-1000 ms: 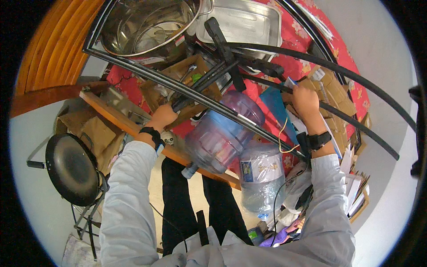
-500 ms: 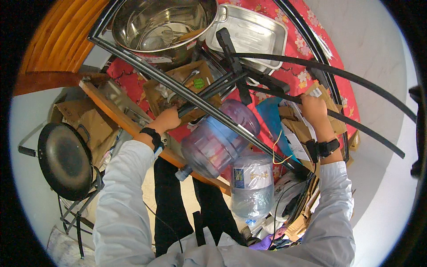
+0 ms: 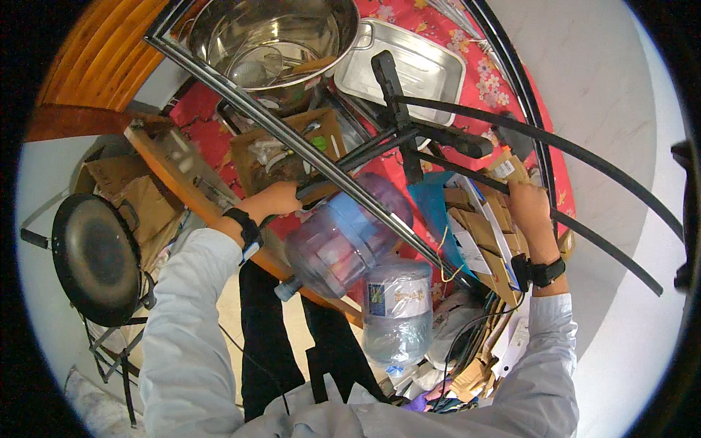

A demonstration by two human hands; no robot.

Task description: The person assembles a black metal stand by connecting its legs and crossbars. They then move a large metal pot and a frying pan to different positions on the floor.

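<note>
Both my hands grip a black folding stand point(image 3: 397, 91) with crossed bars, thick end pieces and two long curved arms reaching to the right. My left hand point(image 3: 274, 199) is closed round the end of a bar on the left. Farther right, my right hand point(image 3: 529, 207) wraps round the lower curved arm. A black-and-silver metal rail point(image 3: 257, 106) crosses the view in front of part of the stand. Close by my left hand lie an open cardboard box point(image 3: 237, 162) of small utensils and a tilted purple-blue water jug point(image 3: 315, 247). Flattened cardboard point(image 3: 495, 255) lies below my right hand.
A large steel pot point(image 3: 285, 101) and a steel tray point(image 3: 420, 62) stand on the red flowered tablecloth point(image 3: 493, 91). Nearer me is a plastic-wrapped water jug point(image 3: 398, 332). A black wok point(image 3: 95, 259) rests on a folding stand at left. A white wall point(image 3: 635, 190) is on the right.
The black stand and my right hand have moved down and slightly right in the view. The surroundings shift a little left with the camera. Both hands keep their grip.
</note>
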